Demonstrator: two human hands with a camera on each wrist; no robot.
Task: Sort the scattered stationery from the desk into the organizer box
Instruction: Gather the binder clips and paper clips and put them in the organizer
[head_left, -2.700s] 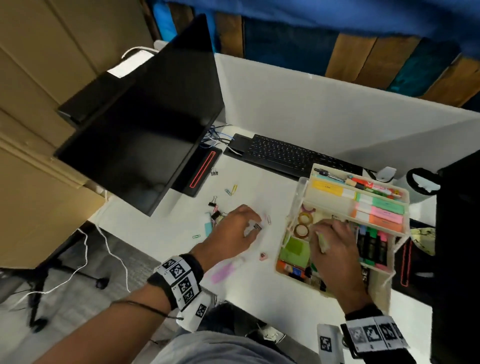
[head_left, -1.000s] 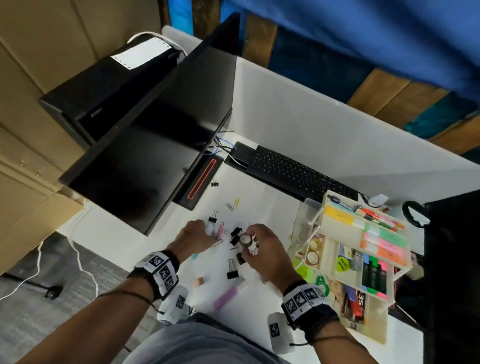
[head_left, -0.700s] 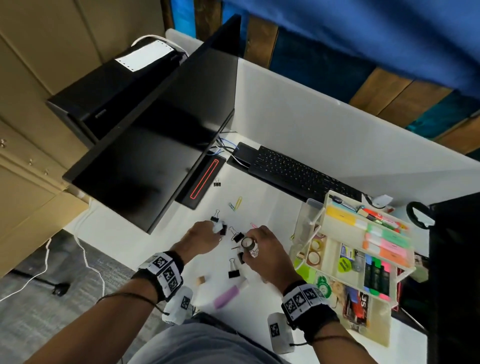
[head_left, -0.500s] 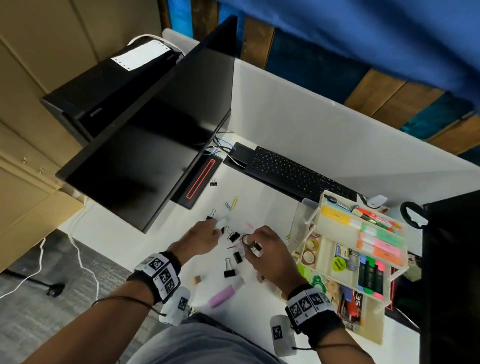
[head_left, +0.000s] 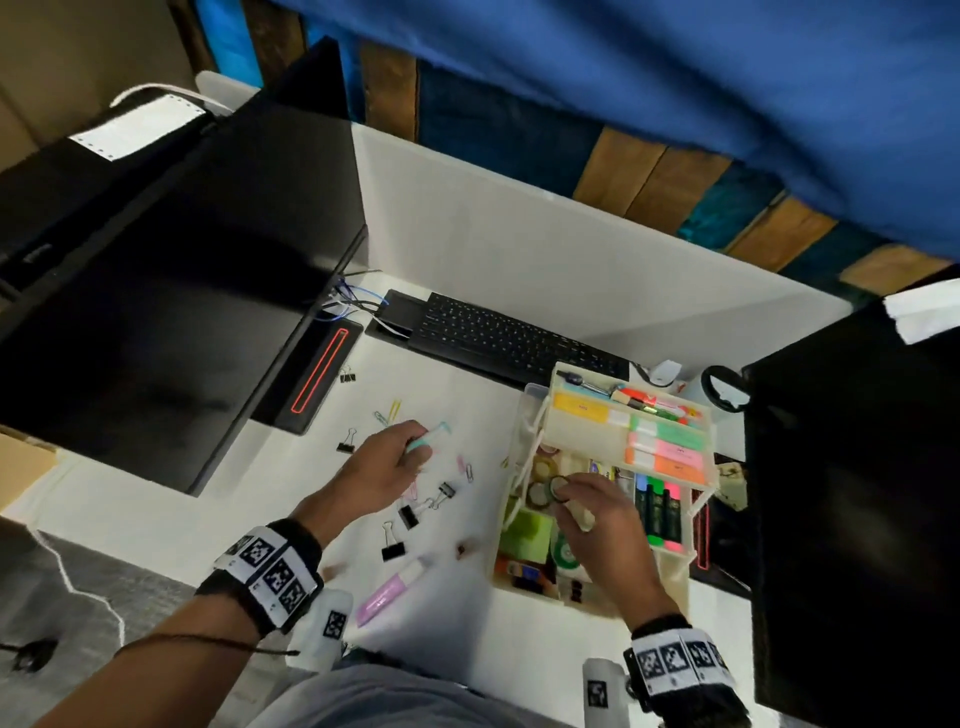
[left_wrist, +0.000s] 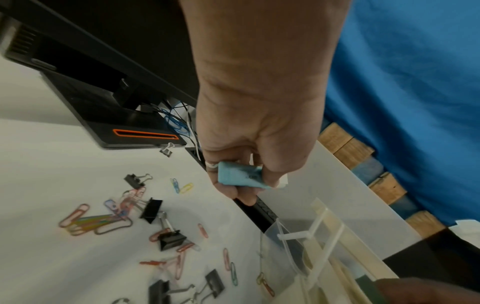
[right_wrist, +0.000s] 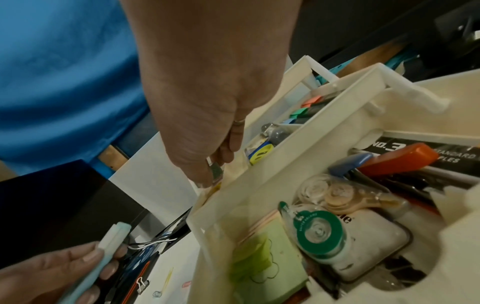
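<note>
Hands both grip: left one teal marker, right one tape roll (probably) over organizer box.

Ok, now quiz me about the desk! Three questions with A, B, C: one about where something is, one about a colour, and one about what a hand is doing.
1. Where is the pink marker?
A. lying on the desk
B. inside the organizer box
C. on top of the keyboard

2. What colour is the pen in the left hand?
A. red
B. light blue-green
C. black

3. What is the right hand doing?
A. lying flat on the desk
B. typing
C. pinching a small roll over the organizer box

Answers:
1 A, it lies on the white desk, left of the box.
2 B, the left wrist view shows its pale blue-green body between the fingers.
3 C, the head view shows the roll at its fingertips above the box.
</note>
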